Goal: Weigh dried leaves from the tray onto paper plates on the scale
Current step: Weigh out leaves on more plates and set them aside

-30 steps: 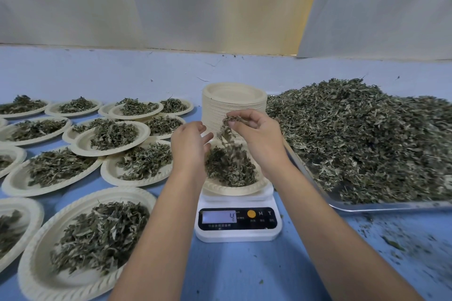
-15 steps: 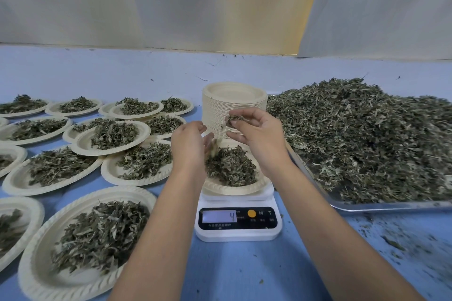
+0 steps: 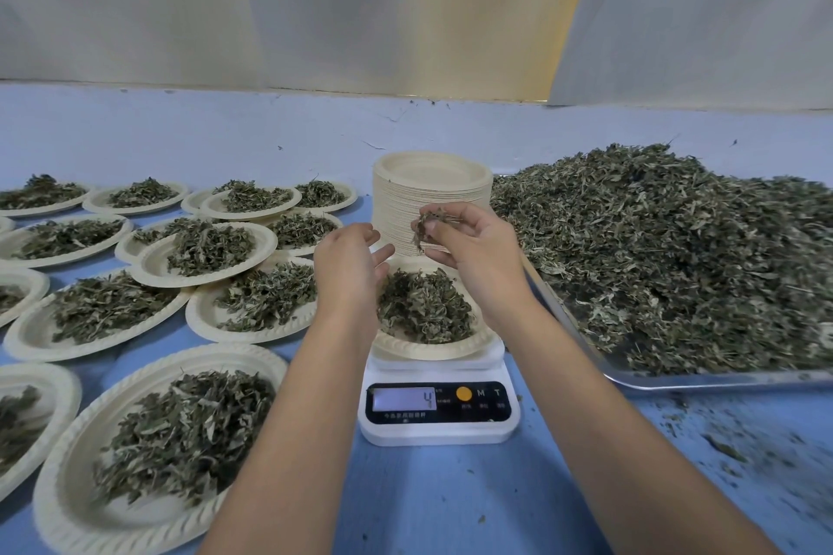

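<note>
A white digital scale [image 3: 439, 412] stands at the centre of the blue table, its display lit. On it sits a paper plate [image 3: 432, 349] with a heap of dried leaves [image 3: 423, 306]. My right hand [image 3: 473, 243] hovers above the plate's far side and pinches a small tuft of dried leaves [image 3: 428, 223]. My left hand [image 3: 349, 266] hangs over the plate's left edge with relaxed fingers, holding nothing. To the right, a metal tray [image 3: 703, 379] bears a large mound of dried leaves [image 3: 667, 257].
A tall stack of bare paper plates [image 3: 430, 189] stands right behind the scale. Several filled paper plates [image 3: 148, 446] cover the table's left side. Leaf crumbs [image 3: 721, 446] litter the table at the front right. A pale curtain hangs behind the table.
My right hand's tuft has shrunk as leaves dropped onto the plate. My left hand's fingers have opened slightly. Both hands stay above the scale.
</note>
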A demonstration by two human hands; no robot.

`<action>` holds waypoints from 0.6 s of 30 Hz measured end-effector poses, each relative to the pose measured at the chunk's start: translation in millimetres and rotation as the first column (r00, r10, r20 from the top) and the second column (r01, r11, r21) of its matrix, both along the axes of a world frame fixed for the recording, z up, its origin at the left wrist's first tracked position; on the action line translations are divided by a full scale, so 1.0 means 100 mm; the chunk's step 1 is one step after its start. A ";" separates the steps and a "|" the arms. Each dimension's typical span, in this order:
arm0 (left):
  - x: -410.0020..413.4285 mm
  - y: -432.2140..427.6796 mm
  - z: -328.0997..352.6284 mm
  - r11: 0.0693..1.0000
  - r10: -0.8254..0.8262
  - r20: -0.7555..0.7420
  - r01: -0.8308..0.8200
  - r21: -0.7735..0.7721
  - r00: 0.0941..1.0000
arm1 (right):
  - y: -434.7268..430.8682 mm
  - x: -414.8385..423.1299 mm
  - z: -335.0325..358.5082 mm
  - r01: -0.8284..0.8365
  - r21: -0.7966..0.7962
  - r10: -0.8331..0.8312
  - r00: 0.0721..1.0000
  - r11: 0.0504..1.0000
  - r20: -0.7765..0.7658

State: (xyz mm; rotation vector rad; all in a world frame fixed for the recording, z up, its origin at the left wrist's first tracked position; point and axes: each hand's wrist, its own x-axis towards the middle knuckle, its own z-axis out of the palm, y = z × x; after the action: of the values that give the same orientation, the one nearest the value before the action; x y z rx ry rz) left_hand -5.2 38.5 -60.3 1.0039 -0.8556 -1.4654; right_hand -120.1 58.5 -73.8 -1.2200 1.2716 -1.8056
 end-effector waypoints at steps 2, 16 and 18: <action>0.00 0.00 0.00 1.000 0.001 -0.001 -0.001 -0.001 1.000 | 0.00 0.00 0.00 -0.001 0.008 0.001 1.000 1.000 -0.005; 0.00 -0.01 0.00 1.000 0.006 -0.003 -0.006 -0.002 1.000 | -0.06 -0.06 -0.09 0.141 -0.007 -0.137 0.955 0.990 -0.261; -0.01 -0.01 0.00 1.000 0.005 -0.006 -0.005 -0.005 1.000 | -0.06 -0.06 -0.09 0.146 -0.001 -0.141 0.953 0.989 -0.268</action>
State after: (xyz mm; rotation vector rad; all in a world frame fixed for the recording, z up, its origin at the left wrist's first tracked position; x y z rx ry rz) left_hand -5.9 37.8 -60.5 0.9969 -0.8522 -1.4606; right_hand -126.5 52.4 -82.8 -1.4318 1.5597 -1.7671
